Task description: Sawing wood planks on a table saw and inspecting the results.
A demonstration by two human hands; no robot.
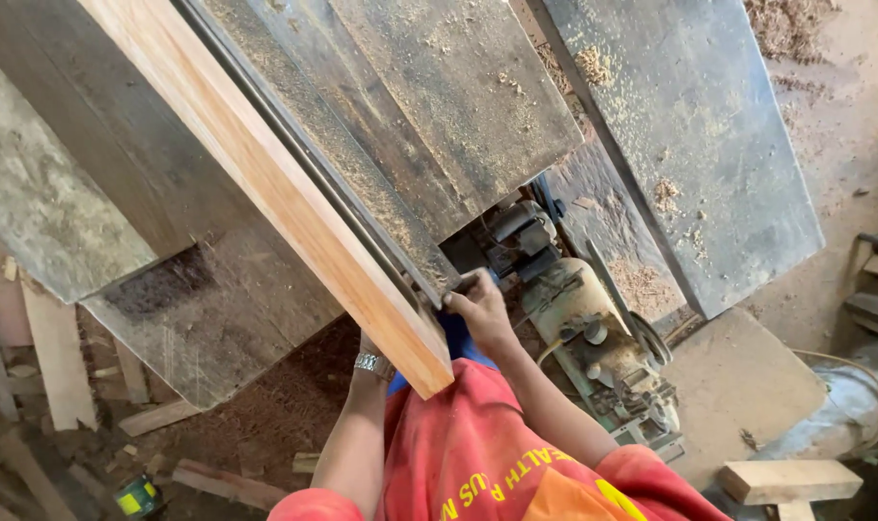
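The right hand point(478, 307) pinched the near end of the pale plank point(294, 207) on the machine table point(439, 106), feeding it forward; the next push needed steady pressure.

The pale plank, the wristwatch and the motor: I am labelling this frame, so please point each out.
pale plank point(294, 203), head view, on its planed top face.
wristwatch point(372, 364), head view, on its metal band.
motor point(579, 304), head view, on its housing.

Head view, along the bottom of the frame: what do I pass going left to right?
Yellow-and-green tape roll → wood offcut on the floor → wristwatch on the left arm → red shirt → greasy motor → pale wood block.
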